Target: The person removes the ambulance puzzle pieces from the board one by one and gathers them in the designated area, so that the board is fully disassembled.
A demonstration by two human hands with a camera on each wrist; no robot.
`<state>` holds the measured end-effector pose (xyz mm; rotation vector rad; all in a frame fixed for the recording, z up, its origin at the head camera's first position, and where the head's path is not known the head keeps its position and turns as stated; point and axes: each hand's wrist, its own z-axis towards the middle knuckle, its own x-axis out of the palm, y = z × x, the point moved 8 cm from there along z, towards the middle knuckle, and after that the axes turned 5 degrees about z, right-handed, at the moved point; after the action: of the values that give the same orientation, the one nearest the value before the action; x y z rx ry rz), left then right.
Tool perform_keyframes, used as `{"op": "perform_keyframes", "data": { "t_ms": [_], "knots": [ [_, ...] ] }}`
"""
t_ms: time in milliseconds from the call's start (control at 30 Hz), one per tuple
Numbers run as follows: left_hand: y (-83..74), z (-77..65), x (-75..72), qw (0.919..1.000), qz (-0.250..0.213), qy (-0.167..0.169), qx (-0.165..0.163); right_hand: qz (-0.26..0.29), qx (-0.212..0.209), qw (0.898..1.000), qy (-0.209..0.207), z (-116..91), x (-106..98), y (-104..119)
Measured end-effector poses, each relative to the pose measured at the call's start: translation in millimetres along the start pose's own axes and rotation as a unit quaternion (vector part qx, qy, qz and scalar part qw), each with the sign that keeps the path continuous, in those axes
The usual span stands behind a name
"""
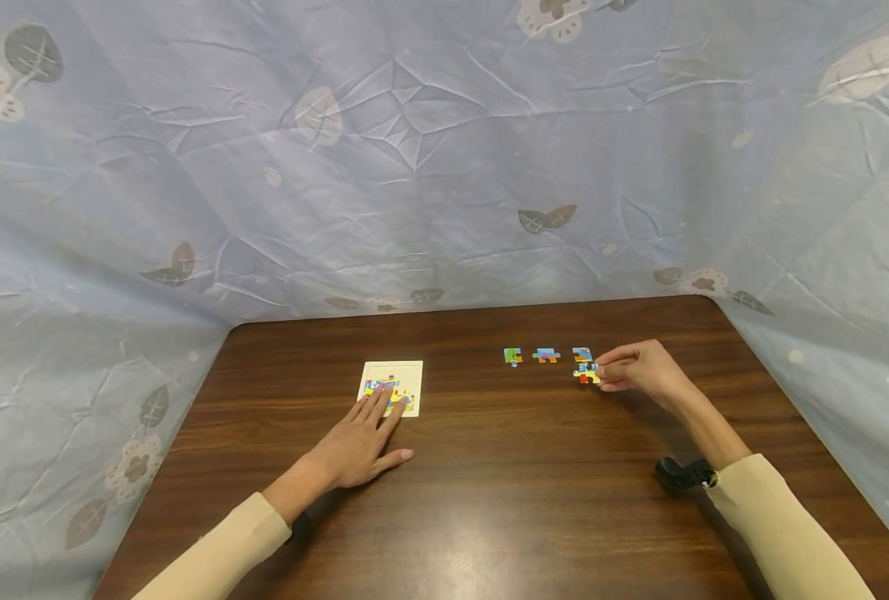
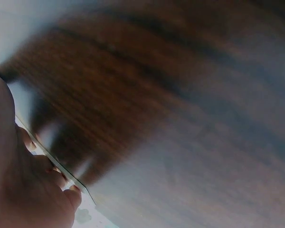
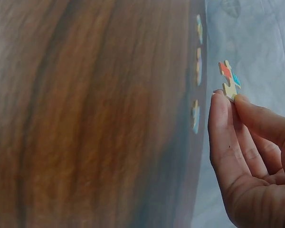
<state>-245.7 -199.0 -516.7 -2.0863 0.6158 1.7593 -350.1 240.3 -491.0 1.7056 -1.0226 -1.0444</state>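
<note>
Puzzle piece (image 1: 586, 375), yellow, red and blue, pinched at one edge between thumb and fingertips of the right hand (image 1: 642, 367). Grip narrow, closed down to the piece's thickness; right wrist view shows the piece tilted up off the tabletop, most of it projecting past the fingertips. Position: right of centre on the far half of the table, just in front of the right-hand end of a row of loose pieces.

Row, left to right: green piece (image 1: 513, 355), pink-and-blue piece (image 1: 546, 355), blue-and-orange piece (image 1: 581, 354). Gaps between all three.

Well to the left, cream board (image 1: 416, 371): coloured picture section in its near part, plain above. Left hand (image 1: 350, 446) reaches over its near edge, fingers extended and slightly spread, fingertips over the coloured section, thumb out to the side beyond the board. No grip on anything; part of the picture hidden beneath.

Dark wood-grain table (image 1: 489, 475) under all. Black device (image 1: 680, 475) at the right wrist, by the cream sleeve (image 1: 789, 525). Grey-blue patterned cloth (image 1: 429, 200) hangs behind.
</note>
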Motion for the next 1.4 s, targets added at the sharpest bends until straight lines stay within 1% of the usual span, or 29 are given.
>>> {"op": "perform_keyframes", "data": {
  "t_ms": [200,433,800,900,1033,1233,1400],
  "knots": [
    [0.2,-0.5,-0.3,1.0,0.002,-0.006,0.003,0.011,0.012,1.0,0.001,2.5,-3.1,-11.2],
    [-0.5,-0.2,0.9,1.0,0.001,-0.008,0.001,0.006,0.018,1.0,-0.001,5.0,-2.4,-22.2],
    [-0.9,-0.6,0.7,1.0,0.004,-0.006,0.0,-0.003,0.022,1.0,-0.01,6.8,-3.1,-24.3],
    [-1.2,-0.5,0.6,0.9999,0.007,-0.008,0.001,-0.017,0.017,1.0,-0.01,7.3,-3.1,-23.1],
    [-1.0,-0.4,0.3,0.9999,0.007,-0.013,0.001,-0.038,0.015,0.999,-0.02,7.6,-3.8,-20.6],
    [-0.7,-0.9,0.2,0.9999,-0.001,-0.017,0.0,-0.071,0.017,0.996,-0.045,6.9,-4.2,-16.2],
    [-0.2,-0.7,1.6,0.9999,0.004,-0.016,0.0,-0.107,0.022,0.992,-0.061,7.7,-4.7,-16.9]
  ]
}}
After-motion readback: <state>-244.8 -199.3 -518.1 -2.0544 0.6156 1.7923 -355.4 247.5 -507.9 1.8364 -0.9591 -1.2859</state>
